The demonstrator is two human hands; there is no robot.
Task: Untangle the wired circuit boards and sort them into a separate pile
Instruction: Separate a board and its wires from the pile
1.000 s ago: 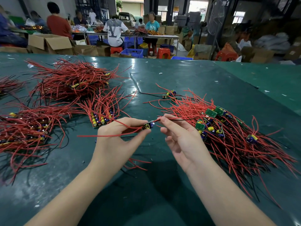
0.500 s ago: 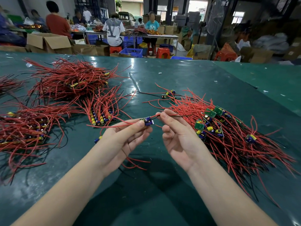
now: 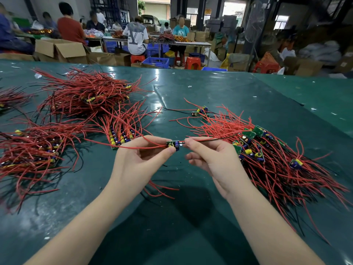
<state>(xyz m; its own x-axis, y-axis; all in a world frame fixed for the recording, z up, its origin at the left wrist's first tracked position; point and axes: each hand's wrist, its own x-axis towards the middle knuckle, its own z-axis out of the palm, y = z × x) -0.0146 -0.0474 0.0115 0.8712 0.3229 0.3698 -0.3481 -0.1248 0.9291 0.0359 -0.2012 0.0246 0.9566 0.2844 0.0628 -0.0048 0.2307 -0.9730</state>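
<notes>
A green table (image 3: 219, 96) carries heaps of red-wired boards. The tangled heap (image 3: 271, 161) at the right fans its wires toward the near right, green boards along its left edge. The sorted pile (image 3: 122, 129) left of centre lies with boards nearest and wires pointing away. Above the table, between the piles, one small board (image 3: 172, 145) is held with its long axis left-right: green, with yellow and blue parts, red wires trailing left. The left hand (image 3: 137, 165) pinches it between thumb and fingertips. The right hand (image 3: 214, 159) pinches its red and black wires running right, other fingers loosely curled.
</notes>
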